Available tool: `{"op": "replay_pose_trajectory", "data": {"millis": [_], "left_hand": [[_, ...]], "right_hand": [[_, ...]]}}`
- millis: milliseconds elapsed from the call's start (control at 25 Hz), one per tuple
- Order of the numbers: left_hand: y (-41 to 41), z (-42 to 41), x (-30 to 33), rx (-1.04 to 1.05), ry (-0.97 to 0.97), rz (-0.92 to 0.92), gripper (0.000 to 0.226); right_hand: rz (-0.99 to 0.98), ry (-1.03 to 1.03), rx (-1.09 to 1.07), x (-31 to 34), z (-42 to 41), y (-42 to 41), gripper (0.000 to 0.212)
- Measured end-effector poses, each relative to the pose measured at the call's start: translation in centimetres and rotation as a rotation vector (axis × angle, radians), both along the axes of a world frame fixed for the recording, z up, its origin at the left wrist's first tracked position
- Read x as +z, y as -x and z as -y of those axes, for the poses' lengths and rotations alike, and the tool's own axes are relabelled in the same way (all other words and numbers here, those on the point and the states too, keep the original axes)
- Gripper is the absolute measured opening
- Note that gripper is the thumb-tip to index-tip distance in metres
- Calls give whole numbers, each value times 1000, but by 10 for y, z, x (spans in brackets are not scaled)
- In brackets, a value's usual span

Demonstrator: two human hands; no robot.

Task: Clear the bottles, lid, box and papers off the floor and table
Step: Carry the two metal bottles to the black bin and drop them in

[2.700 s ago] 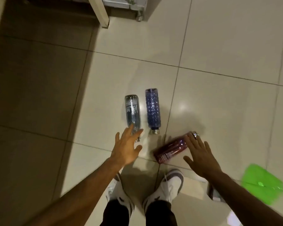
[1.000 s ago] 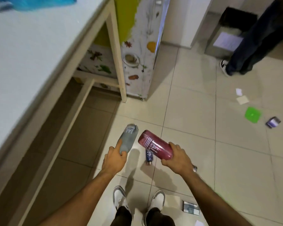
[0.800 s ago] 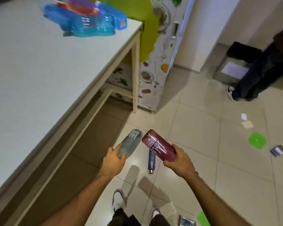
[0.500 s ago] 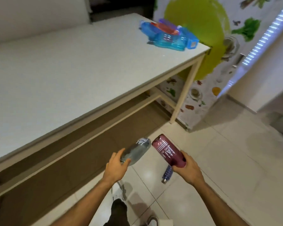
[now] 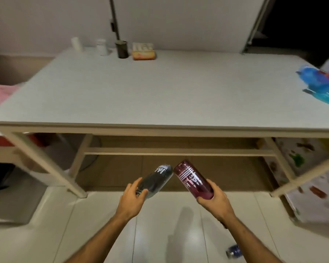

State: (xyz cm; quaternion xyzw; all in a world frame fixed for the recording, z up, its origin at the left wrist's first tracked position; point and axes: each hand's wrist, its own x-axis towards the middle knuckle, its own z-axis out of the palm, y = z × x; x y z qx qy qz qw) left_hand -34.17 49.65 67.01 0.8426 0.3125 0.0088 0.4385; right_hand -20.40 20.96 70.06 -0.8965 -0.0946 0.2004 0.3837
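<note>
Head camera: low in the middle of the frame we see the left hand [image 5: 131, 197] curled round the neck end of a smoky grey transparent plastic bottle [image 5: 157, 180], which slants up and to the right with its base uppermost. Just right of it the right hand [image 5: 213, 199] grips the lower end of a dark red transparent plastic bottle [image 5: 193, 179] with white lettering, which slants up and to the left. The two raised bases stand close together, and we cannot tell whether they touch. Both bottles are held off the pale tiled floor [image 5: 160, 234], in front of the near edge of a long white-topped table [image 5: 160, 88] with a cream frame.

At the lower right edge of the frame a blue ribbed plastic bottle [image 5: 233, 253] lies on the tiles. At the right edge, on the tabletop, we make out a blurred heap of blue plastic bottles [image 5: 321, 86]. Along the far edge of the table, upper left of centre, stand a white roll [image 5: 76, 43], a white jar [image 5: 101, 46], a dark cylindrical tin [image 5: 122, 49] and an orange and white cardboard box [image 5: 143, 51].
</note>
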Motion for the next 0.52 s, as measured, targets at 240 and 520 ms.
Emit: {"op": "replay_pose_trajectory", "data": {"millis": [240,520], "left_hand": [[107,-132,10,165,-58,34,54],[240,-274,21,546,-39,61,43]], "right_hand": [[-8,2,197,1,-177,64,72],[-70,-71,401,-10,-366,151,60]]}}
